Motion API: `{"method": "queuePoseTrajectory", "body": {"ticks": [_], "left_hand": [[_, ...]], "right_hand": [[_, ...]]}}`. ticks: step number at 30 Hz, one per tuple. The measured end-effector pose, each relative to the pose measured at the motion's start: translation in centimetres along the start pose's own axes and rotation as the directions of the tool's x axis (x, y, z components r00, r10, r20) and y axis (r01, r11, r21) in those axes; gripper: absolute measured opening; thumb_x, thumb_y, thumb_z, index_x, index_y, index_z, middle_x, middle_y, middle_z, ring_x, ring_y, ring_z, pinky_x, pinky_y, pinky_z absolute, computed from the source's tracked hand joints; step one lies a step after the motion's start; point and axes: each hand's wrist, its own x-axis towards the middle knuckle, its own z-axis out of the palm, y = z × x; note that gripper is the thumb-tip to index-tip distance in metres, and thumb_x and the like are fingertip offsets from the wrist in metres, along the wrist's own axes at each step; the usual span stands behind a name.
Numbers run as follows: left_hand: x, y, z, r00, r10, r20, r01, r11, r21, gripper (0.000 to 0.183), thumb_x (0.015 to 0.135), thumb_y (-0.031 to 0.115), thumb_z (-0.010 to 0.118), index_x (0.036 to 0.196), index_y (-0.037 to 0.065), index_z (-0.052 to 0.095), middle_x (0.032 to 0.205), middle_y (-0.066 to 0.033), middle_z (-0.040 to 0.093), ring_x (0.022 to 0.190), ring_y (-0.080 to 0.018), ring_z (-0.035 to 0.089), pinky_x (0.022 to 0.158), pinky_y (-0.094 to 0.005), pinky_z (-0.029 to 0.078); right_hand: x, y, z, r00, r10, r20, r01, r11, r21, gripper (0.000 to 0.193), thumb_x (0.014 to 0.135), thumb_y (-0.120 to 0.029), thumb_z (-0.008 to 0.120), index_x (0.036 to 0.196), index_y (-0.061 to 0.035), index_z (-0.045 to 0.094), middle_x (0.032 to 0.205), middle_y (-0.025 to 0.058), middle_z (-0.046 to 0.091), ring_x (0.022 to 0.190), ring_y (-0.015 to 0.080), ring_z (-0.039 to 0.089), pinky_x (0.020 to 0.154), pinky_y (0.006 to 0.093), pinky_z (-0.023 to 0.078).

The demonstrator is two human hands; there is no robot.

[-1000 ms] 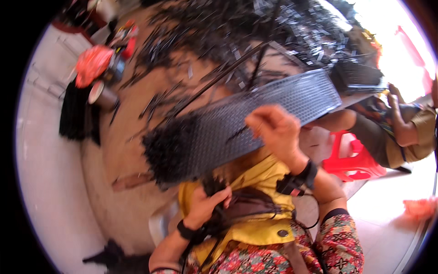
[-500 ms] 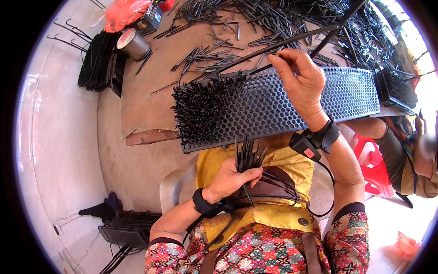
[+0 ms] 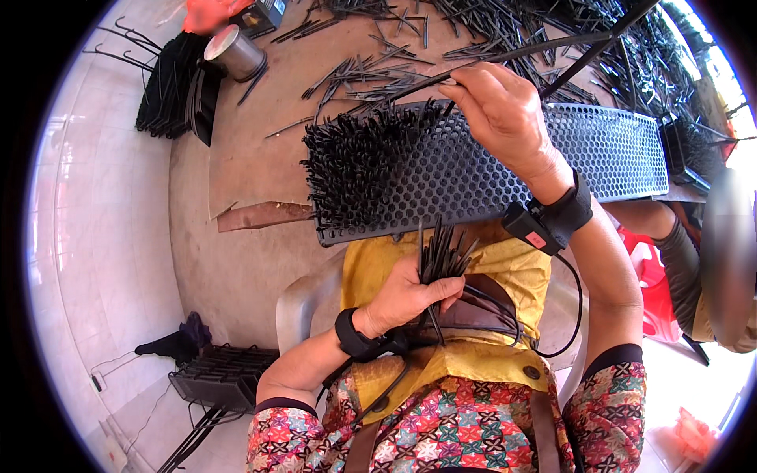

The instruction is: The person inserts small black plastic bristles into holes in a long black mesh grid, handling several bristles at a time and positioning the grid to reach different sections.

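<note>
My left hand (image 3: 410,296) is closed round a bundle of thin black pointed sticks (image 3: 445,256), held upright over my lap. Raised over the far edge of a black perforated panel (image 3: 489,177), my right hand (image 3: 505,118) pinches a thin black stick, mostly hidden under the fingertips. The panel is a long, curved strip full of round holes. Its left part is packed with upright black sticks (image 3: 347,173); bare holes show across the middle and right.
Loose black sticks (image 3: 363,79) lie scattered behind the panel, heaped at the far right. A metal can (image 3: 235,54) stands at the back left. Dark metal bars (image 3: 520,54) cross above the panel. Black racks (image 3: 225,374) sit at lower left. Another person's leg (image 3: 643,221) is at right.
My right hand has come left and slightly down toward the packed sticks, its fingers more closed together. My left hand keeps its bundle. The whole view has shifted slightly.
</note>
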Motion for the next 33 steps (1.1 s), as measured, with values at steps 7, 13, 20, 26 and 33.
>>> {"method": "queuePoseTrajectory", "body": {"ticks": [7, 13, 20, 26, 33], "left_hand": [[0.0, 0.3, 0.2, 1.0, -0.02, -0.01, 0.019, 1.0, -0.003, 0.017, 0.087, 0.014, 0.058, 0.077, 0.001, 0.056, 0.064, -0.0025, 0.053, 0.057, -0.0097, 0.049, 0.054, -0.0228, 0.038], [-0.2, 0.1, 0.1, 0.999, -0.033, -0.002, 0.032, 0.992, -0.124, 0.014, 0.085, 0.013, 0.06, 0.084, -0.001, 0.058, 0.066, -0.0039, 0.054, 0.058, -0.0121, 0.052, 0.055, -0.024, 0.04], [0.0, 0.8, 0.7, 1.0, -0.016, 0.027, 0.023, 0.958, -0.285, 0.016, 0.083, 0.011, 0.062, 0.092, -0.001, 0.055, 0.067, -0.0059, 0.054, 0.057, -0.0142, 0.052, 0.052, -0.0253, 0.041], [-0.1, 0.7, 0.6, 0.999, -0.021, 0.024, 0.027, 0.958, -0.285, 0.016, 0.083, 0.009, 0.062, 0.094, 0.0, 0.055, 0.071, -0.006, 0.055, 0.058, -0.0134, 0.052, 0.052, -0.0249, 0.042], [-0.4, -0.5, 2.3, 0.977, 0.092, -0.194, -0.076, 0.993, 0.091, 0.011, 0.084, 0.01, 0.06, 0.086, 0.003, 0.052, 0.065, 0.0027, 0.051, 0.056, -0.004, 0.047, 0.049, -0.0211, 0.04]], "right_hand": [[-1.3, -1.1, -0.2, 0.974, 0.103, 0.201, -0.1, 0.995, -0.025, 0.022, 0.081, -0.019, 0.062, 0.073, -0.0012, 0.051, 0.065, 0.0152, 0.055, 0.061, 0.0358, 0.056, 0.053, 0.0409, 0.045], [-3.9, -5.0, -2.6, 0.879, 0.386, 0.281, -0.45, 0.866, 0.219, 0.023, 0.08, -0.014, 0.067, 0.093, 0.0036, 0.062, 0.068, 0.0156, 0.061, 0.055, 0.0215, 0.061, 0.049, 0.0277, 0.046], [-4.6, -7.5, -4.6, 0.594, 0.549, 0.588, -0.804, 0.43, 0.411, 0.022, 0.084, -0.015, 0.064, 0.095, 0.0033, 0.061, 0.066, 0.0052, 0.062, 0.06, 0.005, 0.055, 0.052, 0.0214, 0.044], [-5.8, -8.7, -5.0, 0.766, 0.53, 0.363, -0.638, 0.699, 0.324, 0.017, 0.077, -0.007, 0.068, 0.089, 0.0028, 0.06, 0.072, 0.0102, 0.062, 0.059, 0.0141, 0.058, 0.053, 0.0272, 0.047], [-7.5, -11.2, -5.3, 0.955, 0.246, 0.168, -0.263, 0.961, 0.087, 0.021, 0.061, -0.003, 0.068, 0.08, -0.0013, 0.059, 0.073, 0.0089, 0.055, 0.063, 0.0277, 0.055, 0.053, 0.0377, 0.045]]}}
